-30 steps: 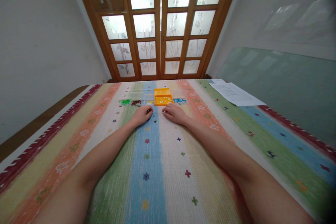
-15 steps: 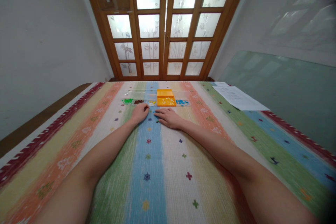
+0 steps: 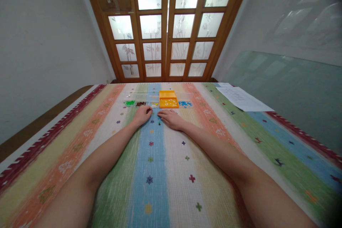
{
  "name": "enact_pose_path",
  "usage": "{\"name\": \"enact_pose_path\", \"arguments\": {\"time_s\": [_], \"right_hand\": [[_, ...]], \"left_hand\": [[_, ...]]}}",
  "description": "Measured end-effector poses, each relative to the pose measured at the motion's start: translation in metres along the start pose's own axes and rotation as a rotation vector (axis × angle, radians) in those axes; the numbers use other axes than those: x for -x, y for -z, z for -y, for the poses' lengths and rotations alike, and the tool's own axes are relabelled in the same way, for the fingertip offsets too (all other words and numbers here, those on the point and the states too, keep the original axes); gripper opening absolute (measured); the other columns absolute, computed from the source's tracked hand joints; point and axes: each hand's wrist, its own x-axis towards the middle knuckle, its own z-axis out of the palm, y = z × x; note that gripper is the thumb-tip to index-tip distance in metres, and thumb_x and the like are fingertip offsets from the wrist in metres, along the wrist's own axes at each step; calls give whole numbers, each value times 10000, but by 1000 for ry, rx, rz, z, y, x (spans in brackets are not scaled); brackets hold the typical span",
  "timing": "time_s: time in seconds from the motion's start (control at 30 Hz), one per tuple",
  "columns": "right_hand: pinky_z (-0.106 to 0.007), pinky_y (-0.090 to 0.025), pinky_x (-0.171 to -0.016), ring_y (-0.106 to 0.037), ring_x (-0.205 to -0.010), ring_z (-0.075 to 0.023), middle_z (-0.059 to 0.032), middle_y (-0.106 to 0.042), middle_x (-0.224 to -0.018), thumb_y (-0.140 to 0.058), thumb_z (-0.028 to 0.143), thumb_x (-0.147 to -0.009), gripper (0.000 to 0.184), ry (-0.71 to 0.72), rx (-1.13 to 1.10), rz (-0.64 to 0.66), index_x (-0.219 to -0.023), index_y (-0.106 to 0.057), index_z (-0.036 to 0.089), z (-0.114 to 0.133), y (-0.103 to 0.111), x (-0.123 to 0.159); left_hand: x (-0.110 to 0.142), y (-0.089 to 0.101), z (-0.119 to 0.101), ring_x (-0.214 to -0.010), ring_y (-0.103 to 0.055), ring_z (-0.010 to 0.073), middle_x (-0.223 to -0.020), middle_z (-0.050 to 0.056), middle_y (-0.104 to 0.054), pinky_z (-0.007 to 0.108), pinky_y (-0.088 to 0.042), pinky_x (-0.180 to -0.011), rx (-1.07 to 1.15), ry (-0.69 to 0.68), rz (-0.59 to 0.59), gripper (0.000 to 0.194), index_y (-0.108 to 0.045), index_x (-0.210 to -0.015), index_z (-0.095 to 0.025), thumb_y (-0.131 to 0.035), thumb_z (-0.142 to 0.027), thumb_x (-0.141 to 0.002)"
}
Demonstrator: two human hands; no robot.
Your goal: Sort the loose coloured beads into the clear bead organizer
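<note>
My left hand (image 3: 143, 115) rests on the striped tablecloth with its fingers curled in; whatever they hold, if anything, is too small to make out. Just across the blue stripe lies my right hand (image 3: 171, 119), palm down, its fingers stretched toward the left. Beside its fingertips are a few tiny green and dark pieces (image 3: 159, 123) on the cloth. Behind the hands stand small clear boxes: one with green pieces (image 3: 129, 103), one with brown pieces (image 3: 141, 104), one with yellow pieces (image 3: 155, 105) and one with blue pieces (image 3: 185, 104). Between the last two sits an open orange case (image 3: 168, 93) with pale pieces inside.
A patterned tablecloth (image 3: 151, 192) covers the table. White paper sheets (image 3: 242, 99) lie toward the right edge. A wall stands on each side, and wooden doors (image 3: 166, 39) with frosted panes are beyond the far edge.
My right hand has shifted very slightly, so the tiny pieces by its fingertips show more. My left hand keeps its place and curled shape.
</note>
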Motion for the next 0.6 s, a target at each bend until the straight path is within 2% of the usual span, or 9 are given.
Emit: {"name": "enact_pose_path", "arguments": {"time_s": [0.1, 0.2, 0.43, 0.5, 0.6], "right_hand": [[-420, -379, -1129, -520, -1346, -233, -104, -597, -1446, -413, 269, -1065, 422, -31, 10, -66, -1450, -584, 231, -7, 1, 4], [-423, -376, -1144, -513, -1350, -242, -114, -582, -1459, -401, 266, -1066, 429, -131, 41, -163, -1453, -583, 227, -19, 9, 9], [-455, -392, -1111, -542, -1301, -290, -151, -602, -1430, -357, 249, -1046, 447, -544, 108, -459, -1393, -627, 171, -55, 28, 23], [-444, -406, -1076, -566, -1252, -294, -164, -632, -1377, -363, 254, -1041, 426, -653, 126, -485, -1331, -660, 157, -62, 28, 28], [-416, -419, -1022, -589, -1190, -287, -172, -669, -1282, -368, 248, -1037, 394, -745, 142, -450, -1228, -700, 158, -69, 25, 32]], "left_hand": [[1, 4, -6, -886, -628, 219, -934, 66, -730, 347, -476, -841, 49, -91, 84, 187, -736, -927, -201, -559, -255, -903], [3, 8, -15, -917, -629, 215, -959, 55, -733, 358, -481, -894, 109, -203, 186, 170, -741, -953, -211, -586, -232, -885], [7, 15, -29, -903, -621, 190, -931, 40, -714, 327, -471, -897, 223, -383, 419, 161, -758, -961, -217, -625, -226, -872], [7, 16, -29, -917, -623, 188, -957, 42, -713, 322, -468, -904, 240, -394, 472, 165, -762, -976, -218, -646, -225, -859], [6, 17, -30, -921, -624, 185, -969, 45, -709, 317, -469, -898, 257, -392, 499, 163, -764, -982, -216, -656, -231, -860]]}}
